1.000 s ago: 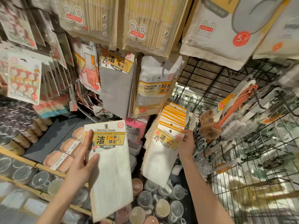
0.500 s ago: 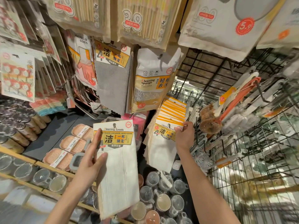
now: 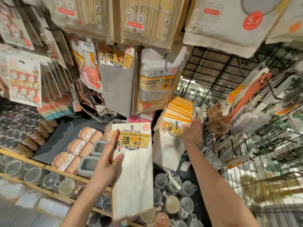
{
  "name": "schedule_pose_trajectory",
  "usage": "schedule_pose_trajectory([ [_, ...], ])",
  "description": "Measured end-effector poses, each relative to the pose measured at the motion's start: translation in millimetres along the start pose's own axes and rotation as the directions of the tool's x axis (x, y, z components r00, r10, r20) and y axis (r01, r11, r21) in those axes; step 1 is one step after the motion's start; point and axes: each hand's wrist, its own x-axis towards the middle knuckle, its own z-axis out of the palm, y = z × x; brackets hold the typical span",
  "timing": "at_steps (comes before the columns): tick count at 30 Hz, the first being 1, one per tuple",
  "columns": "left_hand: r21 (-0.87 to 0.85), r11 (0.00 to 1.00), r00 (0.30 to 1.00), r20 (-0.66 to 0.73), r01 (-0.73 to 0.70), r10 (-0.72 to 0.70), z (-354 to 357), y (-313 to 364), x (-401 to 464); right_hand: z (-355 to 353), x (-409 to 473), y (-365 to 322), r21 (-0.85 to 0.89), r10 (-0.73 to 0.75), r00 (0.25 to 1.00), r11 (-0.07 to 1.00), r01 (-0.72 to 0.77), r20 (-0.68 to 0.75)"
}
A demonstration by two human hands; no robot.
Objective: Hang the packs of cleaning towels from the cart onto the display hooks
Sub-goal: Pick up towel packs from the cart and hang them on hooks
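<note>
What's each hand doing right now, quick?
Left hand: holding a loose pack of cleaning towels by its left edge, thumb on the front.
Right hand: fingers gripping the header of the front hanging pack of cleaning towels.

Above the left hand's fingers (image 3: pixel 114 141), the grey towel pack (image 3: pixel 117 89) and sponge pack (image 3: pixel 157 82) hang close; open gap rightward toward hanging packs (image 3: pixel 173 128).

Black wire grid panel (image 3: pixel 213 66) beside a wooden-edged shelf (image 3: pixel 24 158)

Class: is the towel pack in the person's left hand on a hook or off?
Off: the left hand holds the towel pack free, nothing through its hanging hole.
</note>
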Motion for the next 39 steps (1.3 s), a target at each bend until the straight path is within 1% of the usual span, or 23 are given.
schedule_pose_trajectory([
  [3,-0.011,1.0,1.0,0.014,-0.013,0.013,2.7,2.2,1.0,-3.3,-0.1,2.2,0.039,-0.026,0.999,0.999,0.024,0.03],
  [5,-0.028,0.999,0.999,0.027,-0.02,0.02,5.9,4.2,1.5,-7.4,-0.4,4.9,0.064,-0.053,0.995,0.997,0.048,0.087],
  [8,-0.039,0.999,0.999,0.042,-0.032,0.034,11.3,6.6,3.4,-17.4,-2.7,7.8,0.171,-0.109,0.976,0.982,0.077,0.189],
  [12,-0.03,0.998,0.994,0.083,-0.064,0.066,19.0,10.2,7.6,-43.7,-12.1,2.3,0.195,-0.096,0.968,0.98,0.05,0.23],
  [14,-0.029,0.996,0.991,0.098,-0.086,0.089,23.6,11.0,10.1,-60.6,-23.8,-6.8,0.309,-0.118,0.962,0.95,0.037,0.246],
  [15,-0.029,0.995,0.99,0.106,-0.095,0.098,26.4,11.0,11.6,-68.2,-31.7,-13.1,0.373,-0.147,0.946,0.927,0.03,0.289],
  [16,-0.03,0.995,0.988,0.116,-0.098,0.101,29.6,11.0,12.7,-74.9,-40.9,-19.8,0.411,-0.188,0.913,0.911,0.025,0.362],
  [18,-0.04,0.995,0.984,0.15,-0.095,0.1,37.8,10.7,14.7,-81.8,-60.3,-30.1,0.46,-0.272,0.809,0.888,0.002,0.521],
  [19,-0.043,0.994,0.981,0.166,-0.095,0.101,42.3,9.9,15.6,-82.5,-68.5,-32.2,0.48,-0.3,0.771,0.877,-0.008,0.561],
  [20,-0.043,0.994,0.979,0.177,-0.098,0.104,46.8,8.7,16.9,-82.0,-74.0,-31.9,0.477,-0.313,0.764,0.879,0.008,0.564],
  [22,-0.046,0.994,0.975,0.196,-0.094,0.102,55.3,5.3,19.4,-80.9,-79.7,-27.6,0.441,-0.299,0.801,0.896,0.049,0.519],
  [26,-0.089,0.994,0.969,0.234,-0.065,0.084,72.3,1.0,27.6,-79.9,-74.9,-10.7,0.381,-0.169,0.877,0.924,-0.017,0.45],
  [28,-0.103,0.994,0.971,0.229,-0.043,0.066,82.5,-0.8,35.4,-77.4,-71.4,-3.7,0.378,-0.146,0.907,0.926,-0.016,0.396],
  [31,-0.072,0.997,0.967,0.252,-0.01,0.028,97.9,-2.8,50.7,-70.2,-64.3,4.2,0.356,-0.122,0.943,0.934,0.004,0.308],
  [35,-0.07,0.998,0.95,0.312,0.001,0.021,115.5,-4.8,71.3,-56.3,-52.5,13.1,0.332,-0.111,0.97,0.943,0.034,0.215],
  [37,-0.061,0.998,0.945,0.327,0.032,-0.01,122.0,-7.5,80.9,-49.7,-47.7,17.0,0.326,-0.092,0.976,0.945,0.023,0.197],
  [39,-0.002,0.998,0.939,0.34,0.059,-0.054,125.7,-11.4,89.0,-43.0,-42.7,20.3,0.307,-0.072,0.981,0.952,0.013,0.182],
])
